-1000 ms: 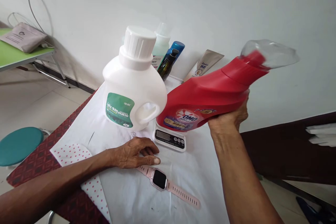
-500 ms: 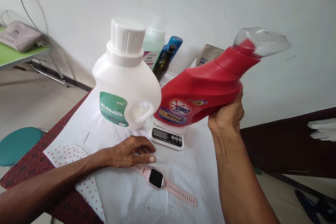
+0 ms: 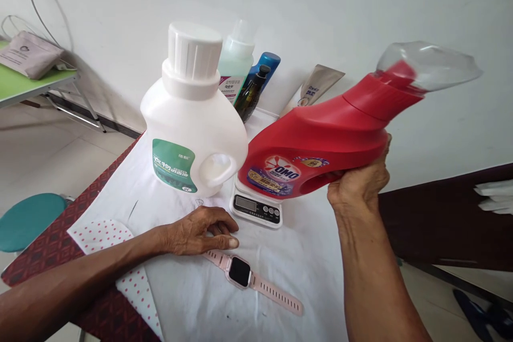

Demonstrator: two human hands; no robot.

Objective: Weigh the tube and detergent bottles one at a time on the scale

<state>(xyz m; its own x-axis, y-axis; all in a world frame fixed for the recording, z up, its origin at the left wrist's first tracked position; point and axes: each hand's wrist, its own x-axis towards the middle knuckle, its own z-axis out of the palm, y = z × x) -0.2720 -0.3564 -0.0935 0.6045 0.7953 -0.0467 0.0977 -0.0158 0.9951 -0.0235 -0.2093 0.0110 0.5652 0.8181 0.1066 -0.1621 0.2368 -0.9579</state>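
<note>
My right hand (image 3: 363,176) is closed round the handle side of a red OMO laundry detergent bottle (image 3: 316,141). That bottle leans far to the right, its clear cap pointing right and its base over a small white kitchen scale (image 3: 256,209). Whether base and scale touch cannot be made out. My left hand (image 3: 204,231) rests on the white cloth, fingers loosely bent and apart, with nothing held. Just below it lies a pink smartwatch (image 3: 239,271), the upper strap end partly under the hand. A big white bottle with a green label (image 3: 192,123) stands upright left of the scale.
Behind stand a pale green bottle (image 3: 237,61), a dark pump bottle (image 3: 252,95), a blue bottle (image 3: 271,64) and a silver tube (image 3: 318,85) close to the wall. A teal stool (image 3: 32,222) and a green table (image 3: 36,83) are at the left.
My right hand and the red bottle have moved right, the bottle tipping lower. More of the silver tube shows behind it. My left hand stays put.
</note>
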